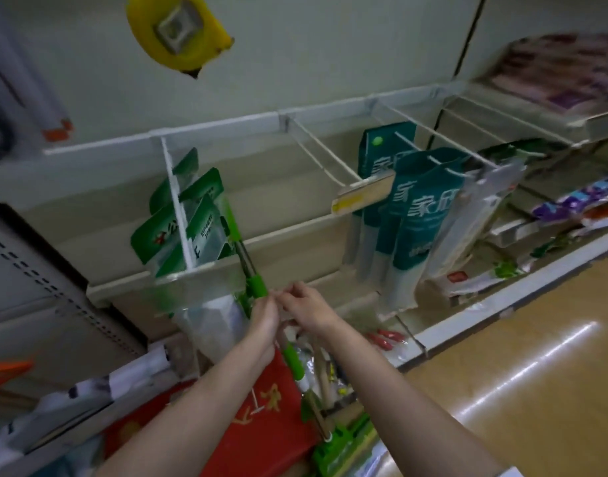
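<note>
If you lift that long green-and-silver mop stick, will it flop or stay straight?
Probably stays straight: the mop stick looks like a metal tube. Likely bottom-heavy, since its green head sits at the low end. Its green sleeve below the left hand probably stops slipping.
</note>
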The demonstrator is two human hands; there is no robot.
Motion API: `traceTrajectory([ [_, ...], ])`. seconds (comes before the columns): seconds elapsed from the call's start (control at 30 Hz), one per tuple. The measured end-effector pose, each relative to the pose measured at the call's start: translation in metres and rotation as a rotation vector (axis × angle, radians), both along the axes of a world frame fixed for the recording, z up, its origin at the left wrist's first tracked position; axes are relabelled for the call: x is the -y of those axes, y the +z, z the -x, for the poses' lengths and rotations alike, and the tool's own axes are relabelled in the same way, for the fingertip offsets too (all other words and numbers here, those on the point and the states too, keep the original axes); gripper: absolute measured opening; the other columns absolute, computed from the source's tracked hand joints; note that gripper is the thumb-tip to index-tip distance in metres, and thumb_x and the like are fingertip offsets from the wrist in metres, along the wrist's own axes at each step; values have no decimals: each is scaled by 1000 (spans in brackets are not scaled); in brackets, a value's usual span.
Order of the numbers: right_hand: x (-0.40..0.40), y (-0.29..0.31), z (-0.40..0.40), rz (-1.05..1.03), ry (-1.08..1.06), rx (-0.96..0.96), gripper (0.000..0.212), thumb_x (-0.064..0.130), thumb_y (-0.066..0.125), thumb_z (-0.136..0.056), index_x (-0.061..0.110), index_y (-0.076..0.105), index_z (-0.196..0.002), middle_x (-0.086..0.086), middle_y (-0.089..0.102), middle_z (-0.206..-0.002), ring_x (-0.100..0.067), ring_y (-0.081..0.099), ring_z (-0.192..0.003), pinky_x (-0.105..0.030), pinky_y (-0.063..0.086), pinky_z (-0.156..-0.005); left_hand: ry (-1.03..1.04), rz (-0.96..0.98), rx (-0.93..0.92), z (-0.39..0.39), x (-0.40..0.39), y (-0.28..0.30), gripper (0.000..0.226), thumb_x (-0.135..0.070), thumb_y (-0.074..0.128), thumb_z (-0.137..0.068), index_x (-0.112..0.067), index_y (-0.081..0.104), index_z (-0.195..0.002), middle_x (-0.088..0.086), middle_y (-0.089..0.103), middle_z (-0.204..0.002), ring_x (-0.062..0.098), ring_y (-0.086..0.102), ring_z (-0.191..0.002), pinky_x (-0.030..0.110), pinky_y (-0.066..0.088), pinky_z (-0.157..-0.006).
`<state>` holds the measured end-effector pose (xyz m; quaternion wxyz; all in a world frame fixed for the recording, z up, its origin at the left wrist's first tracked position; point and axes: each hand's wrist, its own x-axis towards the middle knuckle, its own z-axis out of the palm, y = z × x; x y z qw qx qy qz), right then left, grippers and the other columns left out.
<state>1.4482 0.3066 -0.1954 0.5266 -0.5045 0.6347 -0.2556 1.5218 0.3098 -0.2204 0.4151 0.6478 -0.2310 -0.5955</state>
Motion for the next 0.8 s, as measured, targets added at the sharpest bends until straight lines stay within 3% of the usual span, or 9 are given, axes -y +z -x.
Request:
traceTrajectory([
  [0.07,21,-20,-4,22,3,31,11,25,50,-94,14,54,-92,-3,54,-84,-19,52,-82,-28,44,-66,62,2,38,-1,32,-32,30,-29,37,-96,-5,56,-98,20,58,-102,32,58,-91,39,54,-82],
  [0.1,32,-31,-4,26,7,39,15,23,49,-94,10,56,-100,-6,54,-91,-20,51,-88,-30,43,-73,97,-1,74,-5,53,-62,49,-42,41,-89,-1,54,-113,24,57,-117,35,57,-105,45,48,-96],
  [0.17,45,-43,-4,29,20,43,28,20,46,-96,2,56,-114,-10,54,-100,-20,48,-93,-32,41,-81,133,-38,138,-11,86,-113,92,-65,45,-66,-5,39,-135,22,48,-136,37,50,-122,51,41,-104],
  [0.23,55,-55,0,31,42,34,32,19,43,-97,0,53,-121,-17,58,-113,-20,47,-97,-35,43,-87,159,-40,216,-21,124,-169,102,-69,44,-61,-10,29,-142,17,42,-142,38,43,-129,52,37,-106],
  [0.3,61,-63,6,41,48,32,33,19,42,-98,1,52,-124,-19,56,-127,-23,51,-104,-38,44,-95,210,-58,296,-19,127,-147,109,-72,43,-55,-7,31,-141,22,39,-144,40,39,-131,52,34,-108],
  [0.4,62,-67,16,63,53,76,33,18,41,-99,1,49,-126,-16,55,-125,-21,50,-105,-35,44,-94,236,-16,360,-10,118,-100,83,-41,57,-83,-3,17,-145,24,30,-148,38,34,-134,44,31,-110],
  [0.47,60,-66,20,70,47,125,33,17,41,-99,1,48,-127,-11,53,-117,-15,46,-101,-30,43,-88,211,20,430,-7,111,-88,76,-28,57,-88,-5,14,-146,22,30,-149,37,32,-136,41,29,-111],
  [0.67,47,-56,32,145,28,96,42,19,43,-98,9,38,-139,-13,48,-138,-19,48,-119,-24,38,-91,71,62,565,15,79,-79,46,-21,48,-93,-3,33,-133,22,37,-142,38,30,-134,42,26,-110],
  [0.8,25,-40,37,208,54,55,51,22,45,-97,15,30,-145,-9,34,-152,-20,31,-140,-28,26,-111,18,121,494,37,44,-58,43,-23,45,-95,1,36,-129,26,40,-137,38,39,-128,39,32,-101],
])
